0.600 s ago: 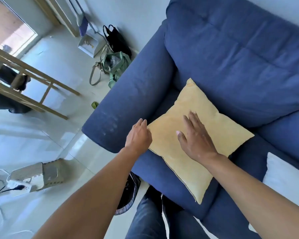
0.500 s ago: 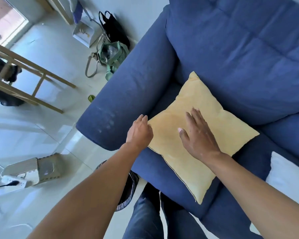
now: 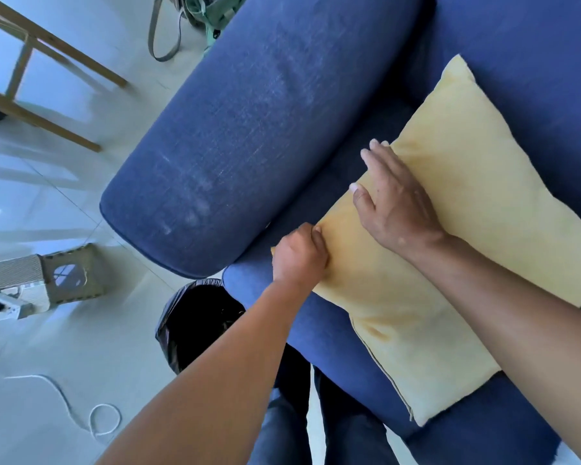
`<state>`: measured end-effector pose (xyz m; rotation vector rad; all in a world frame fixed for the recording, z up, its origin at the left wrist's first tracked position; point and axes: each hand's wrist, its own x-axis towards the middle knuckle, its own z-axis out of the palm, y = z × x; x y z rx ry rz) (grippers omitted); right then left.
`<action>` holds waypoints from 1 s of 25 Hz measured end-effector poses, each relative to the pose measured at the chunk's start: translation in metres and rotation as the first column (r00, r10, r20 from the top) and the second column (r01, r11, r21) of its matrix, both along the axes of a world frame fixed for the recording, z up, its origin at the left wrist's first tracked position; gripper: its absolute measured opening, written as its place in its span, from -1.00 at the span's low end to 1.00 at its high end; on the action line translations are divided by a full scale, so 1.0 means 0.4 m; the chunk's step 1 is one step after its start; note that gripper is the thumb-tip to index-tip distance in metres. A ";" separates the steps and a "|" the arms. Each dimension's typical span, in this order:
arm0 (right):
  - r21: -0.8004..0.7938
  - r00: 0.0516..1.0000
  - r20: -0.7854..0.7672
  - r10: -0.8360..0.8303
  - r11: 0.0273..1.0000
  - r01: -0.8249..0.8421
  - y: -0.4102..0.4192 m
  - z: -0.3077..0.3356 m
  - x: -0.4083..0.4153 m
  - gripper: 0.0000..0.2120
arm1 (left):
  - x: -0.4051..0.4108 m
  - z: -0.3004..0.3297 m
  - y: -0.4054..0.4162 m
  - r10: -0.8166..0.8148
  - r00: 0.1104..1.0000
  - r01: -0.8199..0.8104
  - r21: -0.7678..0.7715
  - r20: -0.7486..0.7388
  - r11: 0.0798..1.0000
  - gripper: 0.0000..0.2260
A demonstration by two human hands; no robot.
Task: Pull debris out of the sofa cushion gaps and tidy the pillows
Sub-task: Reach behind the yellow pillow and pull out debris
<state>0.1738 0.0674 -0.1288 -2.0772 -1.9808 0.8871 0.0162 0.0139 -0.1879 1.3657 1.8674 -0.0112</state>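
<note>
A yellow pillow [image 3: 467, 213] lies flat on the seat of the blue sofa [image 3: 316, 323], close to the armrest [image 3: 249, 135]. My left hand [image 3: 299, 255] is closed on the pillow's near left corner, pinching the fabric. My right hand [image 3: 396, 203] lies flat on top of the pillow with its fingers spread, near the pillow's left edge. The gap between seat and armrest is partly hidden by the pillow and my hands. No debris shows.
A bin lined with a black bag [image 3: 198, 323] stands on the floor by the sofa's front corner. A wooden frame [image 3: 47, 62], a green bag [image 3: 215, 11], a grey box [image 3: 47, 280] and a white cord [image 3: 91, 414] lie on the pale tiled floor. My legs [image 3: 316, 431] are below.
The view has moved closer and lower over the armrest. My left hand has closed on the pillow's corner. My right hand has slid toward the pillow's left edge.
</note>
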 end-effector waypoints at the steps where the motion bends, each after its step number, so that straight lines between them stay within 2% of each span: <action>1: -0.015 1.000 0.010 0.006 1.000 -0.006 0.027 -0.031 -0.004 -0.46 | -0.003 -0.012 0.005 0.057 0.998 -0.057 -0.002 -0.021 0.998 -0.72; 3: -0.071 0.999 0.035 -0.005 0.997 0.008 0.074 -0.093 -0.012 -0.45 | -0.007 -0.047 0.033 0.214 0.974 -0.217 -0.041 -0.082 0.975 -0.76; 7: -0.162 0.997 0.052 -0.053 0.985 0.061 0.124 -0.203 -0.028 -0.40 | -0.014 -0.153 0.097 0.479 0.831 -0.551 -0.291 -0.284 0.783 -0.45; 9: -0.157 0.995 0.063 -0.072 0.984 0.081 0.132 -0.240 -0.030 -0.37 | -0.016 -0.202 0.125 0.533 0.774 -0.629 -0.321 -0.340 0.708 -0.40; 11: -0.158 0.992 0.076 -0.102 0.981 0.113 0.128 -0.270 -0.029 -0.33 | -0.021 -0.249 0.139 0.593 0.715 -0.696 -0.293 -0.371 0.656 -0.37; 14: -0.168 0.989 0.104 -0.109 0.978 0.125 0.121 -0.320 -0.034 -0.32 | -0.019 -0.306 0.127 0.628 0.681 -0.724 -0.212 -0.377 0.657 -0.49; 17: -0.183 0.983 0.157 -0.098 0.975 0.126 0.164 -0.372 -0.050 -0.35 | -0.028 -0.341 0.121 0.741 0.573 -0.813 -0.128 -0.350 0.568 -0.57; 22: -0.231 0.965 0.255 0.052 0.973 0.009 0.243 -0.470 -0.090 -0.26 | -0.042 -0.378 0.108 0.694 0.644 -0.742 -0.045 -0.323 0.669 -0.65; 25: -0.254 0.941 0.329 0.082 0.967 0.005 0.256 -0.512 -0.103 -0.28 | -0.033 -0.377 0.080 0.784 0.562 -0.803 0.054 -0.265 0.594 -0.69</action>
